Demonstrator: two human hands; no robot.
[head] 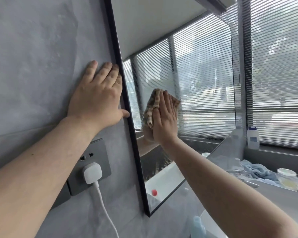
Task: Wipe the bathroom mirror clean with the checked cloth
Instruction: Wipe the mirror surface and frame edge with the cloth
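The black-framed bathroom mirror [196,69] hangs on the grey wall and reflects window blinds. My right hand [164,121] lies flat with straight fingers and presses the brown checked cloth [150,107] against the glass near the mirror's left side. The cloth shows above and left of the fingers, and most of it is hidden under the palm. My left hand [96,97] rests flat on the grey wall beside the mirror, its fingertips and thumb touching the black frame edge.
A grey wall socket [89,155] with a white plug [92,172] and cable sits below my left forearm. On the counter at right lie a blue towel [255,170], a clear jar [287,177] and a white bottle [252,137] on the sill. A window with blinds [279,66] fills the right.
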